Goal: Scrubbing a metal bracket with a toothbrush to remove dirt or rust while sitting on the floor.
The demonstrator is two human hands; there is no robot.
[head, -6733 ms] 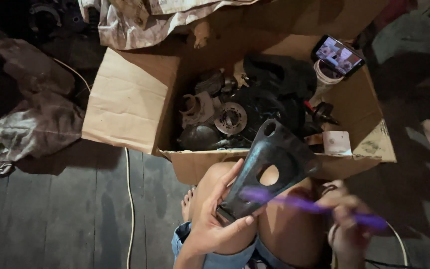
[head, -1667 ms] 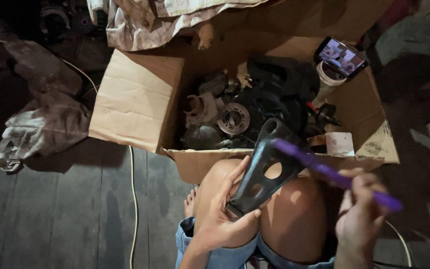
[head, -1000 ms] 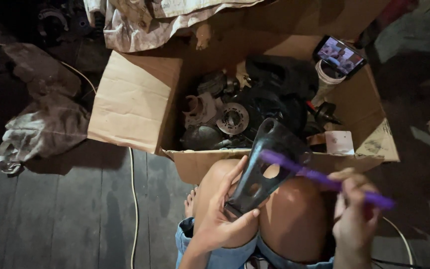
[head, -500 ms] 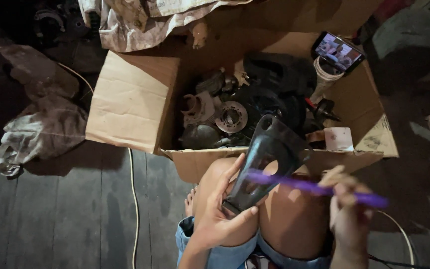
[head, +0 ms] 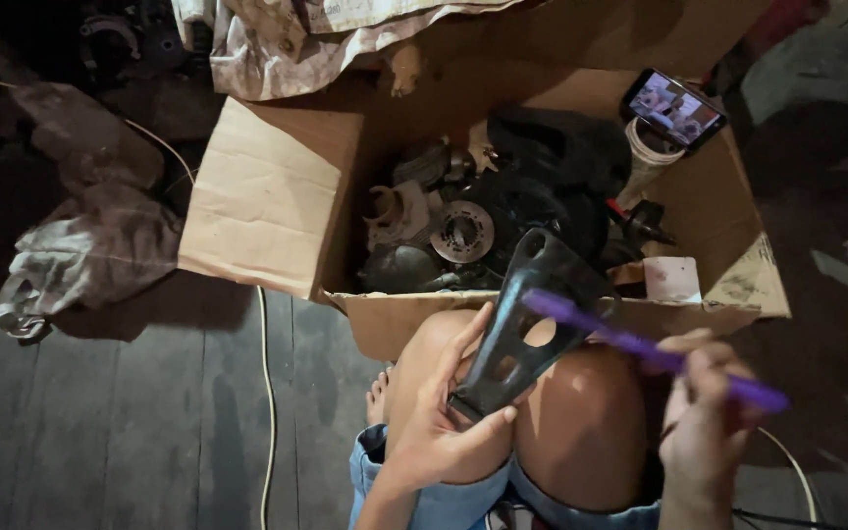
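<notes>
Left hand [head: 444,422] grips the lower end of a dark metal bracket [head: 527,329], fingers curled behind it and thumb laid across its base; the bracket stands tilted over the bare knees, its top reaching the near wall of the cardboard box [head: 267,206]. Right hand [head: 704,432] is closed around the handle of a purple toothbrush [head: 640,345], whose head touches the bracket's upper part. The box holds dark mechanical parts and a brake disc [head: 461,232]. A lit phone [head: 674,108] leans at its far right corner. A rag [head: 90,255] lies left on the plank floor
</notes>
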